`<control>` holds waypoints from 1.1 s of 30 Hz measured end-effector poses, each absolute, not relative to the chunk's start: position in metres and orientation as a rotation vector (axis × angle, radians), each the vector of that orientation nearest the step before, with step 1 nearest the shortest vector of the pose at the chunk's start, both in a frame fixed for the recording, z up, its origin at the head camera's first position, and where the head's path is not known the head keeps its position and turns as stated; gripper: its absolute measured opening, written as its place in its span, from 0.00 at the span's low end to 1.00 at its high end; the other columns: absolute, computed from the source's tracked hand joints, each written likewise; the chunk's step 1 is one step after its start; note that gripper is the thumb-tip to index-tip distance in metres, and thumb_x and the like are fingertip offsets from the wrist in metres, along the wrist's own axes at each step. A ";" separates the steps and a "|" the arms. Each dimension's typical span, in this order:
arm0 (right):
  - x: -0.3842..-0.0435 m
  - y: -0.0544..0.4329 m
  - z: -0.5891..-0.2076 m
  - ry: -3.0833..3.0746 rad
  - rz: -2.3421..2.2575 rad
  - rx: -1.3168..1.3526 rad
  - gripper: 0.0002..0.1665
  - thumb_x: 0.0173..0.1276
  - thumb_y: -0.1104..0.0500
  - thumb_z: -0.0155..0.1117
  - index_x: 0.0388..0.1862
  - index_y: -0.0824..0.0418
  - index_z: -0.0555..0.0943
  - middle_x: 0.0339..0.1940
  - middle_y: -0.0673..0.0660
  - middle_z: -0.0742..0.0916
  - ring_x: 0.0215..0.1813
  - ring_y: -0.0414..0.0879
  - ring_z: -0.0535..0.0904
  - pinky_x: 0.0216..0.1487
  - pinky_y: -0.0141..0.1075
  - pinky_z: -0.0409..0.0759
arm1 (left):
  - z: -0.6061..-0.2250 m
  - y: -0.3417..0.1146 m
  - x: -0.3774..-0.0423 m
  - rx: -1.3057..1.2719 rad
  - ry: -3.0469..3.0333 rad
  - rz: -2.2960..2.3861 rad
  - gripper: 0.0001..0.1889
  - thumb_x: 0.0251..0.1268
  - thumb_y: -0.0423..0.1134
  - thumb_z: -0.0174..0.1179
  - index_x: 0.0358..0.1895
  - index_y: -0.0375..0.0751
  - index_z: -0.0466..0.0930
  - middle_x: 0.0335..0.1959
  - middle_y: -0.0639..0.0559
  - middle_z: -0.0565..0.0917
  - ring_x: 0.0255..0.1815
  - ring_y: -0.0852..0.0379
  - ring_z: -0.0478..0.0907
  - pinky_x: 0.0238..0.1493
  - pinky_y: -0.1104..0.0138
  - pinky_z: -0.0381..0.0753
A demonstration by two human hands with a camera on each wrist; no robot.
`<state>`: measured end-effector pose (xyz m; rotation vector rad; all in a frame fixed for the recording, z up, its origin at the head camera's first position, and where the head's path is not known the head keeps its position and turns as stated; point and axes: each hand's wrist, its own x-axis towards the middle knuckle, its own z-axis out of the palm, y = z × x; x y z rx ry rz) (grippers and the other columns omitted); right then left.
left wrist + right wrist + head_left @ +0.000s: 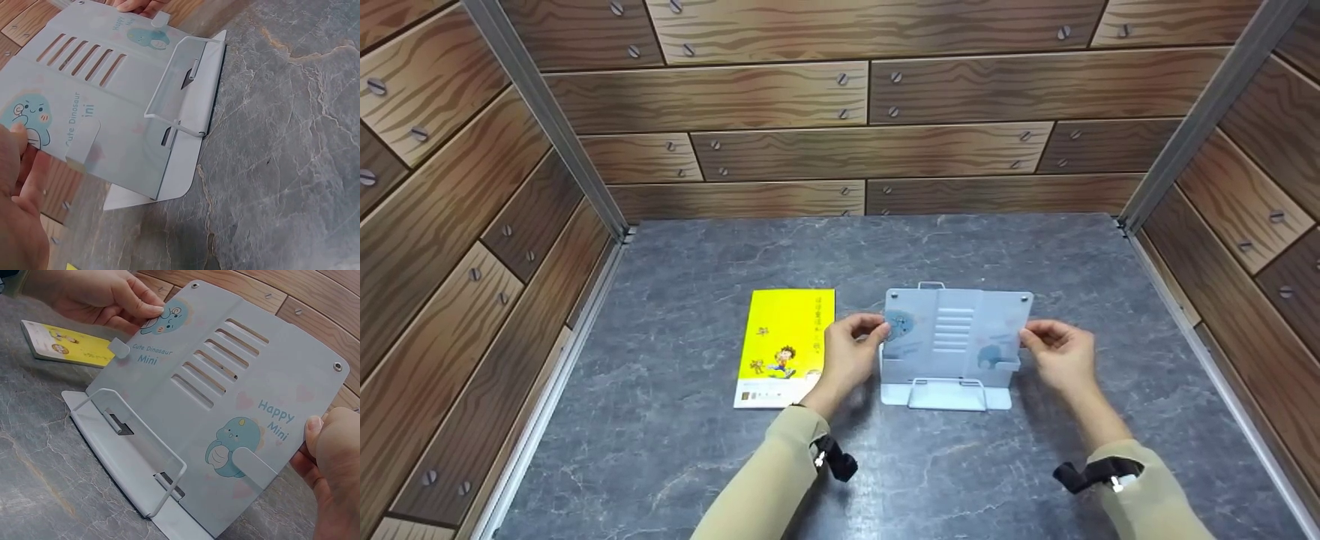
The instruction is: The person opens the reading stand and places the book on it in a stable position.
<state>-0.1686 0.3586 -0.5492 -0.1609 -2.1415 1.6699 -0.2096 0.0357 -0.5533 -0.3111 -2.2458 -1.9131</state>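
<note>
A pale blue book stand point(956, 364) sits on the grey marbled tabletop point(675, 480), its panel raised above a flat base plate point(895, 395) and leaning back. The hands are apart, one at each side of that panel: the left hand point(849, 356) pinches the left edge, thumb on the front face beside a printed dinosaur and fingers behind, while the right hand point(1066, 358) pinches the right edge in the same way. Five slots run across the panel's middle, with a dinosaur and lettering on either side, "Cute Dinosaur Mini" and "Happy Mini", and a small tab projects from the front near each side. A white wire loop point(947, 409) stands out at the front, over the base plate, and a bit of wire shows above the top edge; how the support behind is set is hard to tell, since the panel hides most of it. Just left of the stand a yellow book point(791, 326) lies flat, cover up, with a cartoon figure printed on it, the left hand partly over its right edge. Both forearms wear beige sleeves point(769, 480) and black straps point(840, 461). Wood-patterned walls point(780, 97) enclose the back and sides.
</note>
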 end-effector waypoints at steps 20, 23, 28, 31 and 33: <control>-0.168 0.360 -0.549 -2.108 1.732 -0.136 0.03 0.67 0.77 0.72 0.39 0.78 0.86 0.30 0.60 0.90 0.30 0.40 0.86 0.33 0.28 0.86 | -0.488 0.062 -0.220 -0.834 -2.240 -1.135 0.21 0.75 0.41 0.69 0.65 0.35 0.84 0.62 0.45 0.86 0.66 0.52 0.82 0.74 0.66 0.71; -0.169 0.360 -0.549 -2.107 1.730 -0.139 0.03 0.67 0.78 0.72 0.39 0.78 0.86 0.30 0.61 0.90 0.30 0.40 0.86 0.33 0.28 0.86 | -0.480 0.076 -0.216 -0.915 -2.359 -0.930 0.26 0.78 0.46 0.66 0.71 0.36 0.79 0.69 0.46 0.81 0.71 0.52 0.77 0.77 0.67 0.63; -0.170 0.359 -0.549 -2.121 1.713 -0.164 0.01 0.69 0.77 0.70 0.37 0.76 0.86 0.31 0.62 0.90 0.31 0.41 0.86 0.34 0.30 0.87 | -0.473 0.104 -0.211 -1.041 -2.482 -0.521 0.32 0.81 0.54 0.59 0.77 0.38 0.71 0.76 0.44 0.72 0.78 0.51 0.68 0.81 0.64 0.56; -0.170 0.359 -0.549 -2.140 1.707 -0.170 0.01 0.70 0.76 0.70 0.38 0.76 0.86 0.31 0.61 0.90 0.31 0.40 0.86 0.35 0.30 0.88 | -0.471 0.118 -0.209 -1.074 -2.495 -0.328 0.32 0.83 0.55 0.57 0.78 0.38 0.70 0.77 0.44 0.71 0.80 0.52 0.65 0.81 0.61 0.56; -0.170 0.360 -0.550 -2.127 1.721 -0.162 0.02 0.69 0.76 0.70 0.38 0.78 0.86 0.31 0.61 0.90 0.31 0.41 0.87 0.35 0.31 0.88 | -0.471 0.127 -0.209 -1.082 -2.503 -0.215 0.31 0.84 0.54 0.54 0.79 0.38 0.70 0.78 0.44 0.70 0.80 0.52 0.65 0.81 0.60 0.58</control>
